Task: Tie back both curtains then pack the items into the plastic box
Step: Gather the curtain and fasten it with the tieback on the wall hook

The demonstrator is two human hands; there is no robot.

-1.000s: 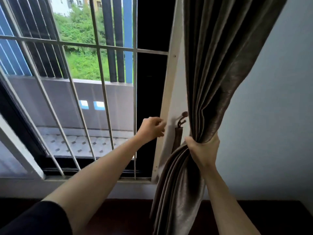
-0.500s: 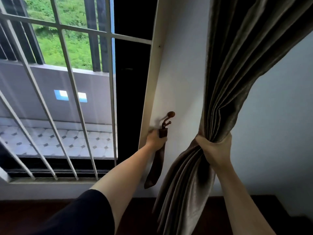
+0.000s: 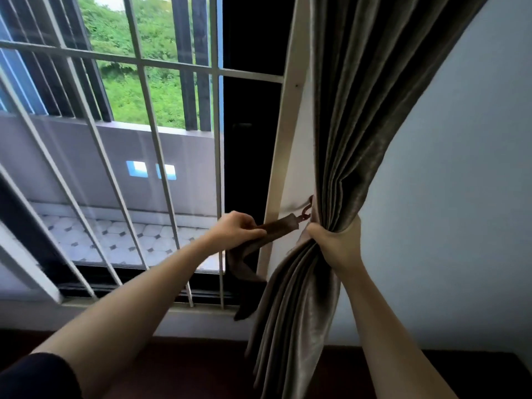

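curtain (image 3: pixel 354 133) bunched, tieback strap (image 3: pixel 276 227) pulled taut

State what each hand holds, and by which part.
Left hand: brown fabric tieback strap, gripped mid-length. Right hand: grey-brown pleated curtain, bunched at its gathered waist.

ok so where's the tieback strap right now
In the head view the tieback strap runs from the wall hook leftward into the left hand, just left of the bunched curtain held in the right hand.
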